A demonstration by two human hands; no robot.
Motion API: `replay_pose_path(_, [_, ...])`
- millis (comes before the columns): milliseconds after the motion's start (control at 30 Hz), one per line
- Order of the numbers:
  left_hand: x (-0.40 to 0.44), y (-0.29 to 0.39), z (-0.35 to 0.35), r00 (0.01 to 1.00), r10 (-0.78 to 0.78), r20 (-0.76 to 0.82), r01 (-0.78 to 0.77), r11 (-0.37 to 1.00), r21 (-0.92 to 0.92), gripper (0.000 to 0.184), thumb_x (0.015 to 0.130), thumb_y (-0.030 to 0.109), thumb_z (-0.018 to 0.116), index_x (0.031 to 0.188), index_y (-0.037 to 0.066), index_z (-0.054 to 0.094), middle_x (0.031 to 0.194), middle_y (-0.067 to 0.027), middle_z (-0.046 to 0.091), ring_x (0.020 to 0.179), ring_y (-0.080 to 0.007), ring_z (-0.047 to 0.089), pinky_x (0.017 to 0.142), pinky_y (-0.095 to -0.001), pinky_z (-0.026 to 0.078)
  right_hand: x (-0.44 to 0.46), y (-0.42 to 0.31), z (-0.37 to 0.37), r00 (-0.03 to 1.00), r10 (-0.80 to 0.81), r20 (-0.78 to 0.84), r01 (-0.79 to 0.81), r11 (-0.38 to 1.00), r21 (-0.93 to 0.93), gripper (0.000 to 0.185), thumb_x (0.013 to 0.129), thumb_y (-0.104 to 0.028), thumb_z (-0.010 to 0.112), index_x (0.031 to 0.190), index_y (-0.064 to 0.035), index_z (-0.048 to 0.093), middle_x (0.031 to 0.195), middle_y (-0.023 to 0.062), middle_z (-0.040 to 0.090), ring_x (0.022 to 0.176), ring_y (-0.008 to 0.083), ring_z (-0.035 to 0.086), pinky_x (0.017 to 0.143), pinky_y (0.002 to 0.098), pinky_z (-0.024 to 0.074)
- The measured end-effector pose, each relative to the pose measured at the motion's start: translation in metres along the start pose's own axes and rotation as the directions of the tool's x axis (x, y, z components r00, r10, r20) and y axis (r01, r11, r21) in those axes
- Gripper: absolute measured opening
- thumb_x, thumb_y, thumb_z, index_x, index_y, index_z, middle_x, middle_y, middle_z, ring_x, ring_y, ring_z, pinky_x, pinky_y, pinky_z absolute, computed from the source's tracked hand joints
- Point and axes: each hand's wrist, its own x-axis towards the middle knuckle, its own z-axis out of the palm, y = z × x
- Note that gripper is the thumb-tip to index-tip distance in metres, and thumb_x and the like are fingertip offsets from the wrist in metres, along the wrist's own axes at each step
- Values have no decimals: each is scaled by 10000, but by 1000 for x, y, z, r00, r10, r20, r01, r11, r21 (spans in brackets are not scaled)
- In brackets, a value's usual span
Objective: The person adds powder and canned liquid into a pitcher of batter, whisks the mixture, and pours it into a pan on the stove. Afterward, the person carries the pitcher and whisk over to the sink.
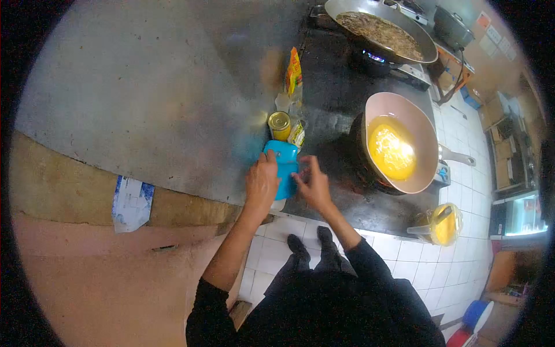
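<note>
The dark worktop carries a pink pan holding yellow liquid. Left of the pan, the left hand curls over a blue container, its grip unclear; the right hand, thumb and fingers apart, touches the container's edge. Beyond the pan sits a wok; white tiled floor lies to its right.

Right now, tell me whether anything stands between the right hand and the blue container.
Nothing visible does: the right hand is at the right edge of the blue container. The gold-topped can stands beyond its far end, out of that path.
</note>
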Motion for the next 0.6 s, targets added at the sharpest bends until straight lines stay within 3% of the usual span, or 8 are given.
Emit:
replay_pose_path(133, [-17,-6,64,995,-10,96,45,929,-367,258,813,39,604,1045,-13,505,964,-202,575,849,-424,608,685,-450,516,-12,45,-44,990,85,110,-60,975,-213,221,801,-171,716,883,4,609,753,128,658,657,215,655,597,368,486])
replay_pose_path(167, [-28,1,72,1000,-25,6,25,874,-486,228,827,48,594,1032,-4,509,977,-194,561,856,-412,596,696,-457,503,-17,58,-56,978,144,153,-109,970,-218,215,789,-163,723,881,5,624,742,134,662,662,208,657,589,367,483])
replay_pose_path(300, [-102,24,100,983,-183,-12,121,699,-705,203,844,80,600,1016,24,506,989,-169,528,827,-344,579,674,-402,487,-23,107,-83,980,161,116,-86,872,-481,193,763,-158,703,875,-9,648,769,173,667,716,309,667,635,414,501])
replay_pose_path(367, [-150,14,135,960,-229,161,273,642,-717,332,797,148,666,1048,22,490,1025,-183,509,893,-346,551,754,-411,471,-26,115,-79,979,148,144,-37,812,-582,193,757,-175,680,865,-17,654,805,197,673,760,358,667,677,448,527])
replay_pose_path(433, [-174,6,157,899,-427,-102,311,784,-538,512,722,214,740,1095,3,461,1061,-200,487,996,-377,485,895,-468,398,-27,106,-66,965,234,118,-43,587,-808,202,763,-151,644,921,-25,648,876,210,664,779,377,658,693,480,529])
replay_pose_path(467, [-175,-2,168,840,-540,-53,427,718,-550,765,660,264,793,1238,-26,386,1159,-219,460,1147,-413,385,1016,-520,276,-29,97,-58,964,236,120,-42,584,-810,202,763,-151,644,921,-25,648,876,210,664,779,377,658,693,480,529])
replay_pose_path(533, [-162,-11,162,811,-579,-83,451,710,-540,854,652,277,803,1296,-29,332,1216,-224,429,1183,-416,362,1035,-522,254,-31,63,-31,988,-145,-49,60,662,-747,186,786,-188,655,926,-68,633,935,203,638,766,397,632,699,497,514])
replay_pose_path(600, [-147,-18,156,801,-588,-116,452,720,-527,1062,620,330,834,1398,-36,211,1336,-237,347,1267,-413,302,1080,-525,193,-26,49,0,942,-230,243,331,742,-582,224,778,-185,651,977,-84,626,973,196,627,759,397,636,684,490,517])
